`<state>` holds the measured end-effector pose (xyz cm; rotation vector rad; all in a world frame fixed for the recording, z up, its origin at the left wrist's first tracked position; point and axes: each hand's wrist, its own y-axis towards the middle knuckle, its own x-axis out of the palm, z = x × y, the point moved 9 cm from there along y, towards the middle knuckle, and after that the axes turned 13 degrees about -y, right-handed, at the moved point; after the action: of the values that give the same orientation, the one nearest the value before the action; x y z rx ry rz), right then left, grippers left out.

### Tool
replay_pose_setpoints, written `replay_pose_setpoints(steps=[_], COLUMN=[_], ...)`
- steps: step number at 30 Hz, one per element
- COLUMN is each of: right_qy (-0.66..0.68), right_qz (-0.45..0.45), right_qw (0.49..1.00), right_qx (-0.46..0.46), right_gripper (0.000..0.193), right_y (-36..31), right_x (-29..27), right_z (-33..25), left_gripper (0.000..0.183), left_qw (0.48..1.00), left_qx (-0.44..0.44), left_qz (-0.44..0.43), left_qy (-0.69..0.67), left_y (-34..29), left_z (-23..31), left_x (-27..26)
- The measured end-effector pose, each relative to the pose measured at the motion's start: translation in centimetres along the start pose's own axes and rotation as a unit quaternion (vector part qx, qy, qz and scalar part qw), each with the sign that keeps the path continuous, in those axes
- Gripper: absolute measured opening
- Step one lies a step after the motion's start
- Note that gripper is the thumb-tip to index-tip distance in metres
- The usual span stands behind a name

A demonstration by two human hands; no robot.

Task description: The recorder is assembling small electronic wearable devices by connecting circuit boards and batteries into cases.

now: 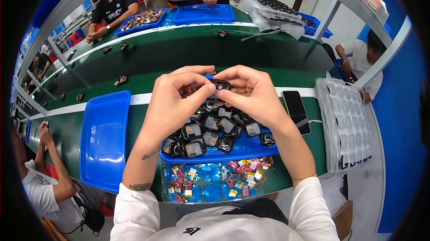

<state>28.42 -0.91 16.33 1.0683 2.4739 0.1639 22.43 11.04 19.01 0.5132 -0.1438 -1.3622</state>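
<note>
The left hand (172,100) and the right hand (259,95) together pinch a small black case (222,85) above a blue tray (246,147) heaped with similar dark casings (194,148)

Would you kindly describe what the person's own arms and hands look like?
The left hand and the right hand are bare, without gloves. The left forearm carries dark, tattoo-like markings; none show on the right forearm. The short sleeves are white and loose.
</note>
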Motion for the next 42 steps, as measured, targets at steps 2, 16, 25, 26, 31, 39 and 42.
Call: replay_pose_setpoints(steps=[2, 16, 25, 26, 31, 39, 42], right_qy=[-0.001, -0.032, -0.099, -0.101, -0.009, -0.072, -0.123], right_qz=[-0.002, 0.067, 0.159, 0.161, 0.165, 0.217, 0.222], right_qw=[1.000, 0.996, 0.979, 0.978, 0.986, 0.971, 0.961], right_qx=[0.011, -0.039, -0.082, -0.082, -0.028, -0.071, -0.111], right_gripper=[0.024, 0.020, 0.010, 0.010, 0.011, 0.011, 0.012], right_y=[-0.2, -0.8, -1.2, -1.3, -0.9, -1.6, -2.0], right_x=[0.0, -0.1, -2.1, -2.3, -2.9, -3.5, -3.2], right_z=[-0.2, -1.0, -2.0, -2.0, -1.2, -1.9, -2.9], left_gripper=[0.013, 0.015, 0.011, 0.011, 0.011, 0.010, 0.011], left_qw=[1.000, 0.999, 0.996, 0.996, 0.991, 0.990, 0.967], left_qx=[0.004, -0.004, 0.029, 0.030, 0.048, -0.039, -0.084], left_qz=[-0.004, 0.042, 0.062, 0.060, 0.076, 0.018, 0.002], left_qy=[0.005, -0.034, -0.053, -0.055, -0.096, -0.133, -0.241], left_y=[0.1, -0.2, -0.6, -0.5, -0.6, -0.8, -0.7], left_z=[0.1, -1.1, 0.0, 0.0, -0.2, -0.5, -1.3], left_x=[0.3, 0.6, 1.3, 1.4, 0.5, 1.6, 1.7])
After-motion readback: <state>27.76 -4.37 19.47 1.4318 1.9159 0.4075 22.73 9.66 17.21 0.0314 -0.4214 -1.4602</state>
